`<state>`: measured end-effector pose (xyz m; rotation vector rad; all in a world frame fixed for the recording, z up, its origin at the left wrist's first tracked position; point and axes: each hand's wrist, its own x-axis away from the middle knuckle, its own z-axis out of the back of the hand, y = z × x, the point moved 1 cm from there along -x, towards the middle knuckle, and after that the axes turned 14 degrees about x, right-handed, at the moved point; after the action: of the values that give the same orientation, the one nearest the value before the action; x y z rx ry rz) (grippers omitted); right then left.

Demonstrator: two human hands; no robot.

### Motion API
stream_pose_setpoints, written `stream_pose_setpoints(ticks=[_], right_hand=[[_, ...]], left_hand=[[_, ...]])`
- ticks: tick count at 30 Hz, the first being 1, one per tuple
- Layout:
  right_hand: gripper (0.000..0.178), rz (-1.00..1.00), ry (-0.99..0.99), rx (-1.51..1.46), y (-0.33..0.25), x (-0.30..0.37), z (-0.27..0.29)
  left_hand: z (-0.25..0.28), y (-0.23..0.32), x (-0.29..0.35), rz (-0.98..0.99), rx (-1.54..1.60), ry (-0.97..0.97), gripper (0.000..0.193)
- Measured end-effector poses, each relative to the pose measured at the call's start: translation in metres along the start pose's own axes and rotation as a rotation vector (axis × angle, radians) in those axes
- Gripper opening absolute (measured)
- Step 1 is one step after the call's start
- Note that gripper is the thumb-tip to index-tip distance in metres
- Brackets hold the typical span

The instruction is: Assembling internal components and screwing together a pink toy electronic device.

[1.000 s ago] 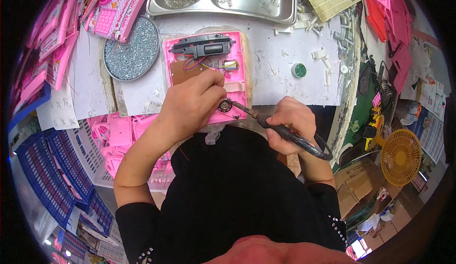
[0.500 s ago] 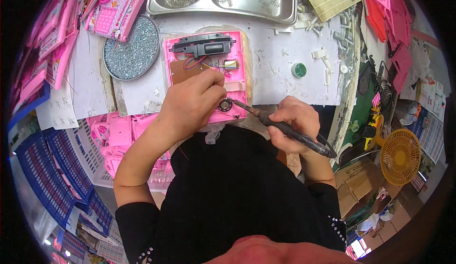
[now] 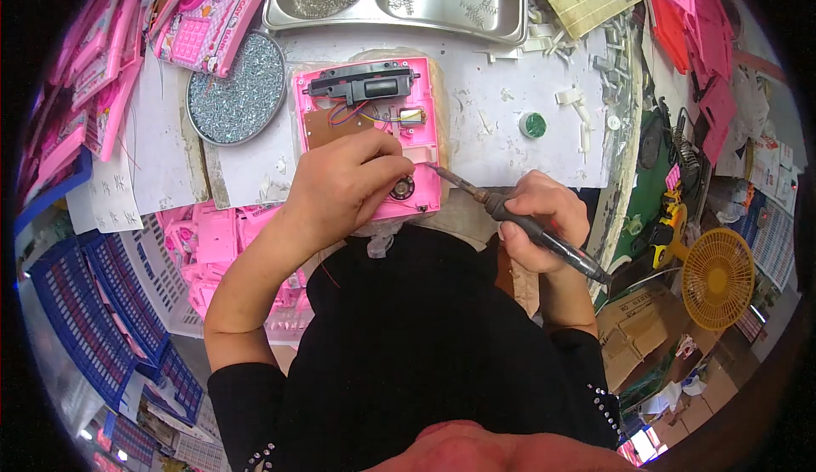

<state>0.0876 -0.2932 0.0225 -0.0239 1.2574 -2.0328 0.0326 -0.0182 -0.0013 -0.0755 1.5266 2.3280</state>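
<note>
A pink plastic housing (image 3: 427, 102) lies open in front of me. Inside it are a black mechanism (image 3: 371, 87), a brown circuit board (image 3: 327, 128), a small metal motor (image 3: 413, 116) with coloured wires, and a round speaker (image 3: 403, 187). My left hand (image 3: 347, 175) rests over the housing's left side, thumb and forefinger pinched beside the speaker. Whatever it pinches is hidden. My right hand (image 3: 548, 217) grips a soldering iron (image 3: 540, 236) by its dark handle. The iron's tip points left, over the housing's right part, just above the speaker.
A round tray of screws (image 3: 236, 90) stands at the left. Behind the housing sits a steel tray (image 3: 510, 5) with springs. A small green-filled pot (image 3: 533, 124) and white plastic parts (image 3: 578, 111) are at the right. Pink housings pile up at the far left, and a yellow fan (image 3: 717, 278) stands right.
The soldering iron's tip has moved from the speaker's edge, up and slightly right. My right hand has shifted a little right; my left stays nearly in place.
</note>
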Motion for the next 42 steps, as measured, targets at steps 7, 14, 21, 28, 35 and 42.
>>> stream_pose_setpoints(ticks=[7, 14, 21, 28, 35, 42], right_hand=[[0.022, 0.034, 0.01, 0.012, 0.001, 0.001, -0.002], [0.021, 0.088, -0.092, 0.038, 0.001, 0.003, -0.006], [0.021, 0.089, -0.116, 0.056, -0.002, 0.001, -0.01], [0.02, 0.093, -0.106, 0.069, -0.002, -0.001, -0.012], [0.022, 0.043, -0.142, 0.097, -0.005, -0.003, -0.011], [0.025, -0.113, -0.154, 0.103, -0.017, -0.006, 0.013]], left_hand=[[-0.001, 0.0, 0.0, -0.004, -0.039, 0.01, 0.019], [-0.005, 0.0, 0.001, -0.035, -0.131, -0.002, 0.018], [-0.008, 0.0, 0.001, -0.045, -0.18, -0.012, 0.017], [-0.009, 0.0, 0.001, -0.058, -0.191, -0.005, 0.017], [-0.009, 0.001, 0.001, -0.054, -0.2, -0.015, 0.018], [-0.009, 0.0, 0.003, -0.049, -0.193, -0.005, 0.018]])
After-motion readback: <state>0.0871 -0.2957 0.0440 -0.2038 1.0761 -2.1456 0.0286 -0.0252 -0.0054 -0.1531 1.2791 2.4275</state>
